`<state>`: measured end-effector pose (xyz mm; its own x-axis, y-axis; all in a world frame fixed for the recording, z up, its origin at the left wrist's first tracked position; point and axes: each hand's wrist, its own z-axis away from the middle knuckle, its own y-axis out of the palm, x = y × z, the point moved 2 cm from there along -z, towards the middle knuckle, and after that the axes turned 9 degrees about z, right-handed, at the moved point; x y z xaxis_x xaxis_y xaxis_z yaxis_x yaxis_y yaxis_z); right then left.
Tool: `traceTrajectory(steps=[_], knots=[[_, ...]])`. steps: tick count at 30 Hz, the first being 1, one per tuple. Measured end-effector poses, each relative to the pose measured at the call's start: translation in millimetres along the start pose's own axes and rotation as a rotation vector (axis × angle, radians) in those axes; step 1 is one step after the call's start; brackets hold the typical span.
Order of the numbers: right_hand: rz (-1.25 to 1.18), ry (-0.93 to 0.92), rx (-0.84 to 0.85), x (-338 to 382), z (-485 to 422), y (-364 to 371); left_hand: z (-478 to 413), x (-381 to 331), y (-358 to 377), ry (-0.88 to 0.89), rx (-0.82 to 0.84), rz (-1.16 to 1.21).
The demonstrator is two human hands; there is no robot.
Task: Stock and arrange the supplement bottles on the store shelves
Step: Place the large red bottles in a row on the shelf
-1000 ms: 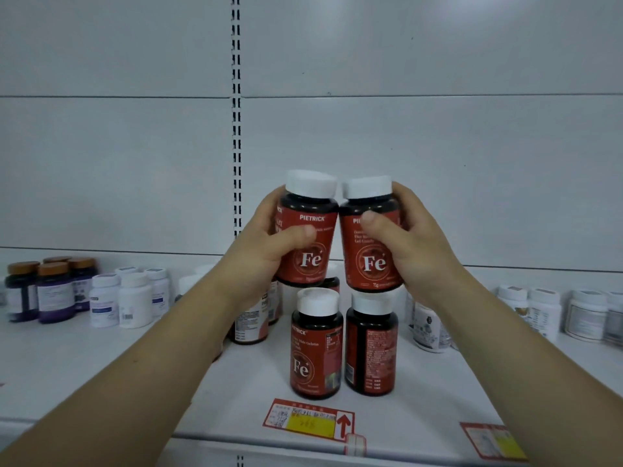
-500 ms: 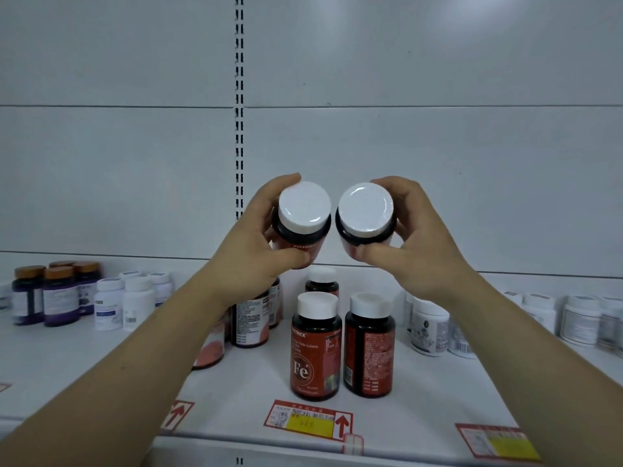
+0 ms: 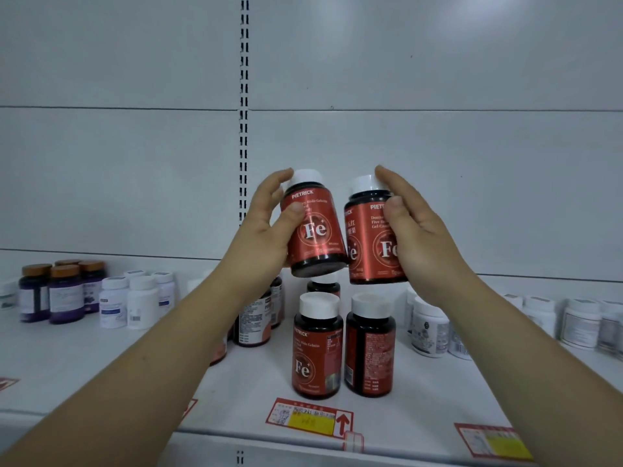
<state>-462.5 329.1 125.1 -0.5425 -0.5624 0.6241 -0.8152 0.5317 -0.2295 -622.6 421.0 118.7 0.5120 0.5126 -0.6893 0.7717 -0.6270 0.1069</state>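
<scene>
My left hand [image 3: 266, 227] holds a red "Fe" bottle [image 3: 313, 230] with a white cap, thumb across its label. My right hand [image 3: 418, 230] holds a second red "Fe" bottle [image 3: 372, 244] beside it, fingertips over the cap. Both held bottles are above the shelf, nearly upright and tilted slightly, touching side by side. Below them two more red bottles stand on the white shelf [image 3: 438, 399]: the left standing bottle [image 3: 317, 345] shows its "Fe" label, the right standing bottle [image 3: 370, 345] shows its back text. A third bottle's cap [image 3: 323, 286] peeks out behind them.
Purple bottles with brown caps [image 3: 64, 291] and small white bottles [image 3: 135, 301] stand at the left. More white bottles [image 3: 431, 328] line the right. Dark bottles [image 3: 256, 321] sit behind my left forearm. A red-yellow price tag [image 3: 310, 417] marks the front edge.
The two held bottles, tipped with caps toward me half a second ago, are back near upright with labels facing me. My hands have shifted slightly apart on them.
</scene>
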Motion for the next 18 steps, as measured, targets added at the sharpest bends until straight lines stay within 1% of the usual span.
traceTrajectory(steps=[3, 6, 7, 9, 12, 13, 15, 16, 18], knots=[[-0.118, 0.067, 0.05, -3.3, -1.8, 0.4, -1.4, 4.4, 1.4, -0.057, -0.024, 0.075], [-0.23, 0.118, 0.131, -5.8, -3.9, -0.5, -2.5, 9.0, 1.8, -0.159, 0.075, 0.199], [-0.248, 0.128, 0.119, -6.0, -4.7, -1.1, -2.9, 9.2, 0.9, -0.198, 0.102, 0.257], [-0.268, 0.137, 0.082, -5.5, -6.8, -2.1, -3.9, 6.6, -0.1, -0.231, 0.112, 0.293], [-0.254, 0.164, 0.057, -4.9, -9.0, -2.1, -7.8, 1.9, 0.2, -0.233, 0.036, 0.27], [-0.249, 0.172, 0.074, -4.5, -8.4, -1.3, -9.1, 0.9, 0.5, -0.246, -0.008, 0.265], [-0.249, 0.19, 0.158, -4.1, -7.2, 0.7, -10.9, 0.7, 1.8, -0.281, -0.07, 0.27], [-0.264, 0.211, 0.19, -3.8, -7.6, 1.0, -10.9, 0.6, 2.9, -0.291, -0.081, 0.273], [-0.279, 0.245, 0.172, -6.4, -8.9, 0.1, -9.5, 0.7, 5.8, -0.309, -0.064, 0.306]])
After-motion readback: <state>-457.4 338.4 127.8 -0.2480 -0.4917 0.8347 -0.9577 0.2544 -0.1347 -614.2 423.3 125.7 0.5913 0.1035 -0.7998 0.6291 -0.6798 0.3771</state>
